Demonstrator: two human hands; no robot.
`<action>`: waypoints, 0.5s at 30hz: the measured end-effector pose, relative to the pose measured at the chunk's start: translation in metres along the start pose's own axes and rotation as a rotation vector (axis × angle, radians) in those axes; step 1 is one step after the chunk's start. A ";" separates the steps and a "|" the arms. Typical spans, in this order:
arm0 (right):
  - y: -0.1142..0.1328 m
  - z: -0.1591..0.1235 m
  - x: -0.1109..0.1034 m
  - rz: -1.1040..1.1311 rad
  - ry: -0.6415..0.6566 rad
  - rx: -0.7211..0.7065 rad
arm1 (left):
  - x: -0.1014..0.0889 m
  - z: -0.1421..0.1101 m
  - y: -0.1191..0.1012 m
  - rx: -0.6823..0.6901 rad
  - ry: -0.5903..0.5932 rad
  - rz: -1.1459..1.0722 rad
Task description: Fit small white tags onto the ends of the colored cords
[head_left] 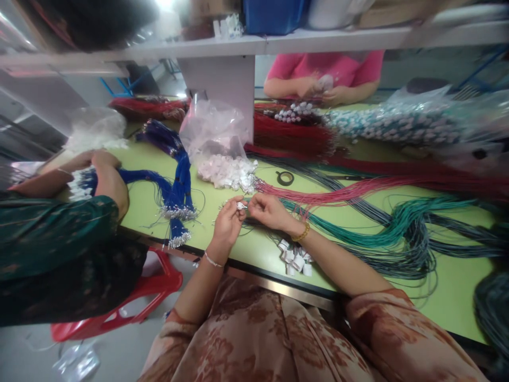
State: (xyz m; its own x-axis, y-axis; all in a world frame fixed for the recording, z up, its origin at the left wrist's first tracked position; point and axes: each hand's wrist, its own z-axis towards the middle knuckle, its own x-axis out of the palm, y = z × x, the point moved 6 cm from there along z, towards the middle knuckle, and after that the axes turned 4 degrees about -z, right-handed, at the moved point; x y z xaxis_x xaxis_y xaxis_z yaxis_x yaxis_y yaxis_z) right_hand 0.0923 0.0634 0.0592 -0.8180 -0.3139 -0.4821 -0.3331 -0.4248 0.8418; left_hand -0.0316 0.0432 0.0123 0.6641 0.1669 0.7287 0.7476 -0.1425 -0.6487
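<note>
Between the fingers of my left hand (pixel 227 223) is a small white plastic connector (pixel 240 206). My right hand (pixel 268 211) pinches close beside it, fingertips nearly meeting the left ones; what lies in that pinch, perhaps a thin wire end, is too small to make out. Green wires (pixel 342 228) run from near my right hand across the table to the right. Pink wires (pixel 310 196) lie just beyond, their ends by a heap of white connectors (pixel 228 168) spilling from a clear bag. Below my right wrist sits a small pile of white pieces (pixel 295 257).
A tape roll (pixel 284 178) and dark scissors (pixel 345 177) lie behind my hands. Blue wire bundles (pixel 175 196) are on the left, near a co-worker's arm (pixel 109 178). Another person in pink (pixel 324 74) works across the table. A shelf (pixel 338 42) spans overhead; a red stool (pixel 155 286) stands lower left.
</note>
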 end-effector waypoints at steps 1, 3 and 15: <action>0.001 0.000 0.001 0.003 0.011 -0.003 | 0.000 0.000 0.000 0.010 -0.003 0.016; 0.001 -0.001 0.002 0.007 0.026 0.004 | 0.000 0.000 -0.001 0.033 -0.004 0.053; -0.007 -0.002 0.003 -0.050 0.005 0.047 | -0.002 -0.004 -0.006 0.229 -0.030 0.382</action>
State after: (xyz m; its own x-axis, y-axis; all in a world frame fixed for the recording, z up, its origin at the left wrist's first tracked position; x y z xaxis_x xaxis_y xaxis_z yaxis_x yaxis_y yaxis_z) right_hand 0.0935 0.0636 0.0511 -0.7978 -0.2974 -0.5245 -0.3947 -0.4000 0.8272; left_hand -0.0380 0.0394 0.0157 0.8895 0.1725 0.4231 0.4264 0.0195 -0.9043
